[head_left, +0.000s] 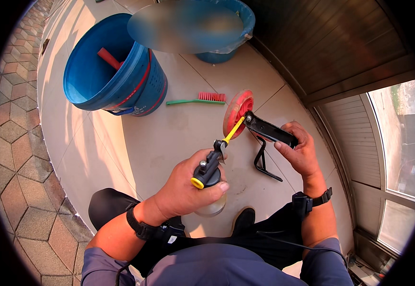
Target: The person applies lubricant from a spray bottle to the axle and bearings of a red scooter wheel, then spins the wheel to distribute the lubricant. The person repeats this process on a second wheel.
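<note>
In my left hand (183, 188) is a pump oiler (211, 164) with a black head, a yellow spout and a pale, see-through bottle, mostly covered by my palm. The spout's tip comes close to the hub of a red wheel (236, 112); whether they touch I cannot tell. My right hand (302, 151) grips a black metal bracket (270, 131), whose far end joins that wheel. Below the bracket, a bent black rod (264, 164) reaches down toward the floor; its upper end is partly hidden.
A red-bristled brush with a green handle (195, 101) lies on the tiles. Back left stands a blue bucket (155, 78) with a red object (109, 58) in it. Behind is a blue basin (248, 24), partly blurred. Dark panelling (341, 52) borders the right; brick paving (14, 157) the left.
</note>
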`<state>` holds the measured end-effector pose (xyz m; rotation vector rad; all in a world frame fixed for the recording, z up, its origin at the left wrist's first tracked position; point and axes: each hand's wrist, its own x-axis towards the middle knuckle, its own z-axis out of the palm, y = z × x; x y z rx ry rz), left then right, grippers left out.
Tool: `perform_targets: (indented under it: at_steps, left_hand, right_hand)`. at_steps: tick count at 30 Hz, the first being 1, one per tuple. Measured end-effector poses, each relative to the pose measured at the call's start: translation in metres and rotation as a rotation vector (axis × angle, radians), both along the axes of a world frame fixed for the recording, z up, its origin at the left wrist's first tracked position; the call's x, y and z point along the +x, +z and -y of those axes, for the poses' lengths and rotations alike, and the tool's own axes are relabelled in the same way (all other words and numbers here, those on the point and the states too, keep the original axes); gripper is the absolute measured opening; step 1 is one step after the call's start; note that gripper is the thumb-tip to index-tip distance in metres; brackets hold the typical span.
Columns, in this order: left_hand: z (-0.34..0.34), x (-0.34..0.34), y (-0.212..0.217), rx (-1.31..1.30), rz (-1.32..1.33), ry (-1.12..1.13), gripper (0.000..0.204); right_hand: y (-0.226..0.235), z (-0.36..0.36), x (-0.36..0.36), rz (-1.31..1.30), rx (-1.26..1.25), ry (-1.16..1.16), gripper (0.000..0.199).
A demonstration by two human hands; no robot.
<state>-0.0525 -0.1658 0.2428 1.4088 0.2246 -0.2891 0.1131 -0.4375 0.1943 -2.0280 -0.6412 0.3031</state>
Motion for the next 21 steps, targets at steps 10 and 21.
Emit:
perform_targets:
  at_steps: [10, 21]
  left_hand:
    - [-0.0008, 0.0026, 0.0001, 0.010, -0.001, -0.004, 0.047]
    - [-0.0028, 0.0070, 0.0048, 0.023, -0.053, -0.031, 0.051]
  right_hand:
    - [-0.0023, 0.0003, 0.0017, -0.036, 0.002, -0.002, 0.022]
    - [-0.0021, -0.0001, 0.0019, -0.057, -0.007, -0.011, 0.025]
